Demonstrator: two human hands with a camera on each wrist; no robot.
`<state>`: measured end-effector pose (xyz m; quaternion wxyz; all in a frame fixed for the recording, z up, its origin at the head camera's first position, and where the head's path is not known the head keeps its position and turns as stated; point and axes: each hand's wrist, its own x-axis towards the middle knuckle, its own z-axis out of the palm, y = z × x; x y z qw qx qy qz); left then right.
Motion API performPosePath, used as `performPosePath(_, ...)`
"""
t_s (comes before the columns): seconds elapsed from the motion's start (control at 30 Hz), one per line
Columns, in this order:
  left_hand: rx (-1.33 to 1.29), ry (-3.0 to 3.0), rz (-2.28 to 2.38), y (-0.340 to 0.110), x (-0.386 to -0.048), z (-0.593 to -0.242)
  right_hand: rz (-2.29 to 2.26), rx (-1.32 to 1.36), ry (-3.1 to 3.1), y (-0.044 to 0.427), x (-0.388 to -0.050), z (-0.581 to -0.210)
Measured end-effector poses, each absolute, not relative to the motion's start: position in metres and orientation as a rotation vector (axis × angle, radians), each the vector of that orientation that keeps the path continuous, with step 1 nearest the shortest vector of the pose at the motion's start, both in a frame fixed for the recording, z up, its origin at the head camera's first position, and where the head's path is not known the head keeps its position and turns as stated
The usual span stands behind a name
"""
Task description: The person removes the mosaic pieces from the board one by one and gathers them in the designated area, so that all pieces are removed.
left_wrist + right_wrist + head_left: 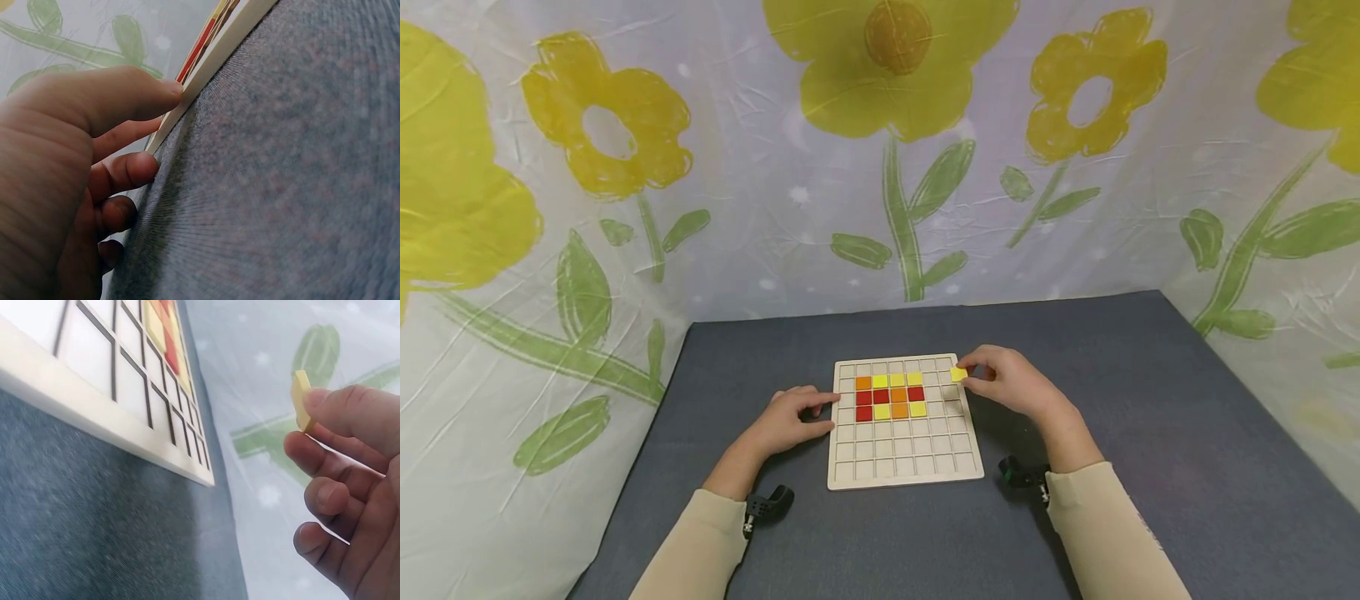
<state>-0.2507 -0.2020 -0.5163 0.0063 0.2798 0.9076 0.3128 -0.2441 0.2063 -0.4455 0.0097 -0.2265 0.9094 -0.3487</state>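
A wooden grid board (pixel 907 482) lies flat on the table, with yellow, orange and red square tiles (pixel 891 397) in several of its upper cells. Between thumb and index finger, my right hand (pixel 1017 379) pinches a yellow tile (pixel 303 400), held above the board's upper right corner. In the right wrist view that tile is clear of the board, and the other fingers are loosely bent. My left hand (pixel 786 421) rests at the board's left edge. Its thumb and index finger touch the rim (pixel 203 75), while the remaining fingers bend loosely beside it.
Dark grey cloth (pixel 775 350) covers the table under the board. A pale curtain (pixel 745 167) printed with yellow flowers hangs behind and at both sides. Black straps with camera mounts (pixel 769 505) sit on both wrists.
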Motion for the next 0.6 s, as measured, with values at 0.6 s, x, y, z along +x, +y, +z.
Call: performPosePath(0.6, 0.853, 2.839, 0.966, -0.202, -0.253, -0.518, -1.149, -0.683, 2.942, 0.224, -0.246, -0.440)
